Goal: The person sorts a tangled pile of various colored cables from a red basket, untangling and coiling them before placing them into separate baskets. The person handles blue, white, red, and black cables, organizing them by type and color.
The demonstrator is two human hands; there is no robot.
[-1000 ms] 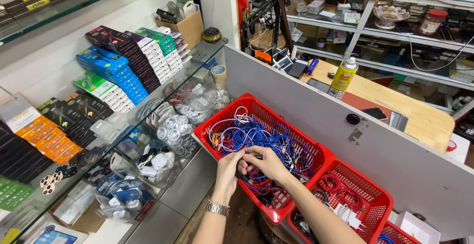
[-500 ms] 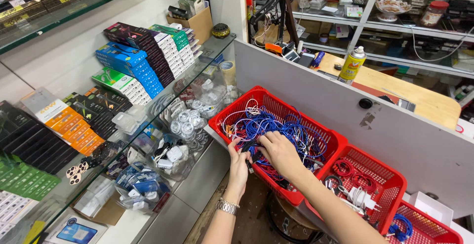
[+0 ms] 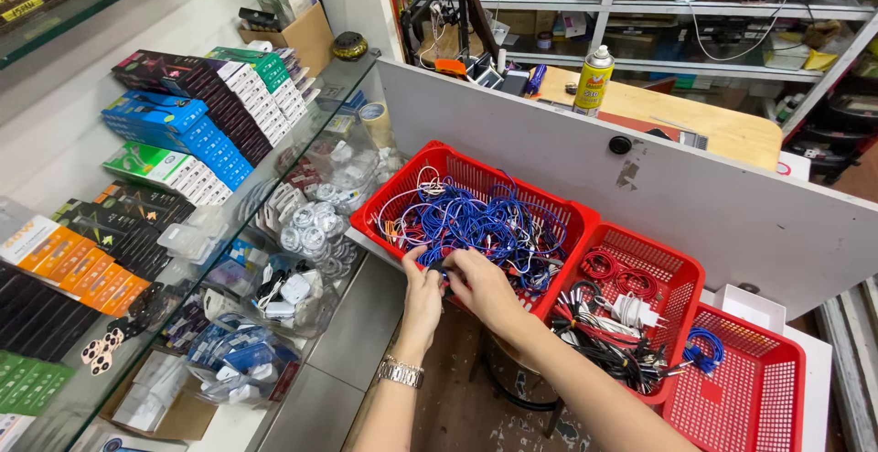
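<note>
A glass counter (image 3: 361, 77) runs from seven o'clock up to twelve o'clock, carrying rows of coloured boxes (image 3: 197, 127) at ten o'clock and a cardboard box (image 3: 306, 36) at eleven. Three red baskets sit in a row from centre to five o'clock: a first red basket (image 3: 407, 177) of blue cables (image 3: 476, 219), a second red basket (image 3: 681, 269) of red and black cables, a third red basket (image 3: 768, 388). At one o'clock a wooden bench (image 3: 732, 132) bears a yellow spray can (image 3: 593, 81).

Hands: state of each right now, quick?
Left hand: fingers curled at the blue cables in the red basket; grip cannot be told.
Right hand: same, on the cables; grip unclear.
</note>
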